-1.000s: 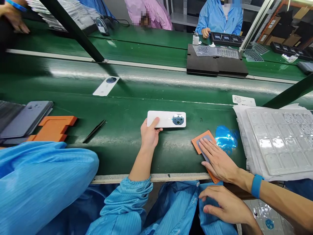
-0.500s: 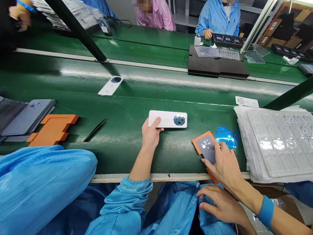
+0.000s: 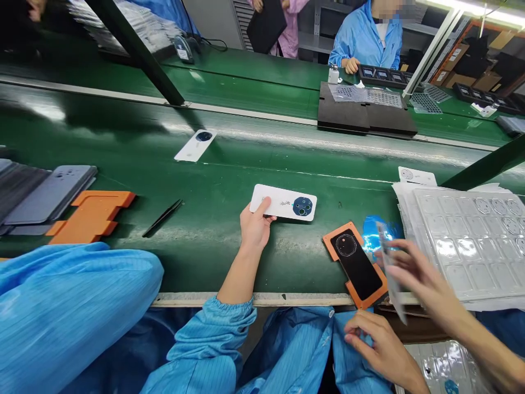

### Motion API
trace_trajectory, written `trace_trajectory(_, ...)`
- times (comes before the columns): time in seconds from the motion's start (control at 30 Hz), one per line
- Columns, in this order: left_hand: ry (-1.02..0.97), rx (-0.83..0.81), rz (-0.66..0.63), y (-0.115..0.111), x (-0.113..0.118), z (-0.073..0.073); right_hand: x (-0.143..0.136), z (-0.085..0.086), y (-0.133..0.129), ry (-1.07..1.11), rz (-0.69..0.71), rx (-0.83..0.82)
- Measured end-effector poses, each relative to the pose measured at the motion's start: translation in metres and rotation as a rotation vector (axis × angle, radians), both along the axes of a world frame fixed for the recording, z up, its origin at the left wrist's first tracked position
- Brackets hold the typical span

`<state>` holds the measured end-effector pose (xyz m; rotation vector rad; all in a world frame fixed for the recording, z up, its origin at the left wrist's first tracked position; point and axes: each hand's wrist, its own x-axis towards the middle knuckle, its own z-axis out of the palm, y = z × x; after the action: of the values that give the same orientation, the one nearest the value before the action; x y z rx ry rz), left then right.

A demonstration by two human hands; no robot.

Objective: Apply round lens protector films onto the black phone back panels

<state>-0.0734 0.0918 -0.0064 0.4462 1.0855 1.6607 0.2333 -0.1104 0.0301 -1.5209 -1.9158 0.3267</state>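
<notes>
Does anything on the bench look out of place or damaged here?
Nothing looks spilled or damaged. Slightly odd: the shiny, crumpled blue plastic film lies loose on the green worktable beside an orange jig, like discarded wrapping, and a white rectangular phone panel farther left lies aslant on its own.

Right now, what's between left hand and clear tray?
Head view: the held white panel, orange fixture bearing a dark panel, blue film, and a blurred hand with a thin plate.

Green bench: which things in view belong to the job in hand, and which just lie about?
Seemingly in the job:
white phone panel in the left hand
orange frame with black phone panel
blurred pale plate

Likely just lying about:
tweezers
white bottle
cardboard boxes
</notes>
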Motion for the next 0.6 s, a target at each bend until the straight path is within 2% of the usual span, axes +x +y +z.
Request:
trace_trajectory(0.07,-0.064,-0.006,0.014,0.002,-0.001,-0.002,0.017,-0.013,-0.02,-0.025,0.155,-0.104)
trace_trajectory(0.1,-0.104,-0.013,0.014,0.003,-0.001,-0.003,0.028,-0.02,-0.025,-0.064,0.164,-0.135)
trace_trajectory(0.2,-0.25,-0.068,-0.049,0.006,-0.002,-0.005,0.058,-0.043,-0.022,-0.222,0.002,-0.099)
trace_trajectory(0.3,-0.332,-0.112,-0.131,0.006,-0.003,-0.005,0.071,-0.063,-0.01,-0.336,0.061,-0.08)
trace_trajectory(0.43,-0.321,-0.094,-0.217,0.002,-0.001,-0.003,0.061,-0.085,-0.003,-0.371,0.102,0.026)
trace_trajectory(0.6,-0.234,-0.047,-0.311,-0.004,0.01,-0.003,0.021,-0.097,0.0,-0.36,-0.006,0.121)
